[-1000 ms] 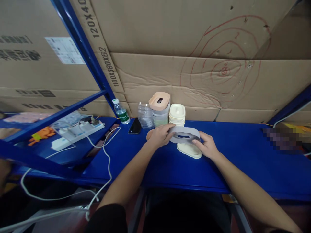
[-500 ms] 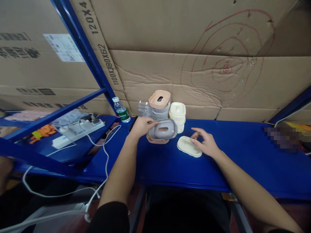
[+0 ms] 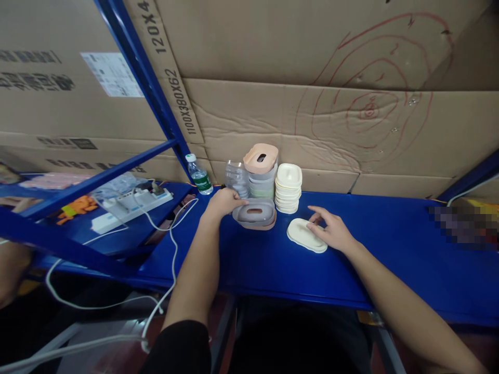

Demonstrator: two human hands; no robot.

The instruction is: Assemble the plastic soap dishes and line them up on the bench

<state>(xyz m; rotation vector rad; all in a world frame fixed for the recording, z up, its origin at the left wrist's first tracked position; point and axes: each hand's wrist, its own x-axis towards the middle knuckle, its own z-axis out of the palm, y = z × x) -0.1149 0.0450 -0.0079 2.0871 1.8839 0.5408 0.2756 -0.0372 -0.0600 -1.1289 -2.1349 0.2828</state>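
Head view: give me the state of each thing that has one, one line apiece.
Left hand: on the rim of the grey tray
Right hand: open, partly over the cream piece
Grey tray: resting on a peach tray
Cream piece: lying flat
Cream stack: standing
Peach-topped stack: standing
Clear containers: stacked together
Bottle: upright, capped
Power strip: plugs inserted

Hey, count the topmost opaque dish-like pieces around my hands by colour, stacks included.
Cream: 2 (rear cream piece, front cream piece by the right hand)
Gray: 1 (gray piece by the left hand)
Peach: 1 (rear peach piece)
Total: 4
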